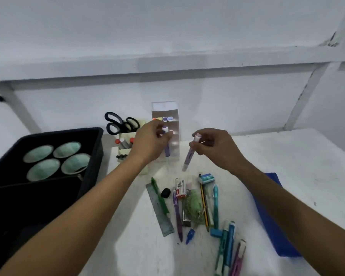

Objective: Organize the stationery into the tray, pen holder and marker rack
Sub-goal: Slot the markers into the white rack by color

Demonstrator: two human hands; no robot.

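My left hand [150, 140] grips a dark purple marker [167, 149] right in front of the clear marker rack [165, 110], whose top row holds several coloured markers. My right hand [213, 145] holds a light purple marker [189, 156] by its upper end, tilted, just right of the rack. The cream pen holder [126, 150] stands left of the rack with black scissors [120, 123] and some red-capped pens in it. Loose on the white table lie a steel ruler [159, 210], a green pen [160, 198], a purple pen [177, 216], pencils and teal pens.
A black tray [96, 140] with several round teal-lined cups fills the left side. A blue cloth [271, 220] lies at the right. A small black eraser [165, 193], a staple box [181, 189] and a teal box [206, 178] sit among the loose items. The wall stands just behind the rack.
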